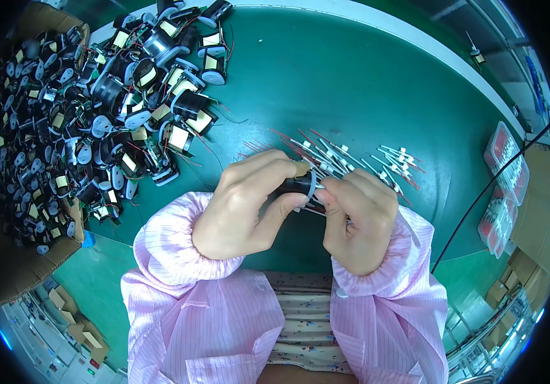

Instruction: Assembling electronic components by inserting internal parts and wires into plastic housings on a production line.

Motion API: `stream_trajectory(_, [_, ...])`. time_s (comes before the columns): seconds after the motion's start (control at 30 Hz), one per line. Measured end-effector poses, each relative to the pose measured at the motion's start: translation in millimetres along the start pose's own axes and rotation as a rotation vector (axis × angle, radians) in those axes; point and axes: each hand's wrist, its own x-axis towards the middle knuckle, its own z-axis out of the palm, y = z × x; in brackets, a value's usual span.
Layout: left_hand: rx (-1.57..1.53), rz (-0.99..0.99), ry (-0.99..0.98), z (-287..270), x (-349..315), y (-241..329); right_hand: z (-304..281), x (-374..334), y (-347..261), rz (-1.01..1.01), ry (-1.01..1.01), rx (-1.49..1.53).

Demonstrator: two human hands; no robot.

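Note:
In the middle, my left hand [243, 198] is closed round a black cylindrical part with a grey end disc [300, 184], gripping it between thumb and fingers. My right hand [366, 214] pinches at the disc's right side; a small pale tip shows at its fingertips, too small to name. Just beyond both hands lies a loose bunch of thin white leads [326, 157] with red wire ends and small white connectors. A smaller group of the same leads [398, 168] rests to their right.
A cardboard box [73, 238] on the left brims with similar black parts. More of these black cylinders [176, 96] spill across the green table [326, 77]. Clear plastic boxes [504, 163] of white pieces stand at the right edge, near a black cable [473, 224].

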Motion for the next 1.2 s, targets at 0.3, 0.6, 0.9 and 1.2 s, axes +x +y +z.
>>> stream_trajectory(0.3, [1.169, 0.056, 0.560, -34.8, 16.8, -30.2, -56.6, 38.1, 24.4, 0.207, -0.005, -0.107])
stream_trajectory(0.6, [1.429, -0.252, 0.329, -36.2, 15.4, -45.5, -93.8, 76.8, 134.1, 0.369, 0.224, 0.010])
stream_trajectory(0.9, [1.403, -0.182, 0.234, -28.4, 14.9, -36.9, -75.6, 4.7, 76.6, 0.204, -0.202, -0.745])
stream_trajectory(1.2, [1.033, -0.080, 0.458, -33.6, 8.6, -24.4, -79.8, 7.3, 95.8, 0.252, -0.188, -0.439])
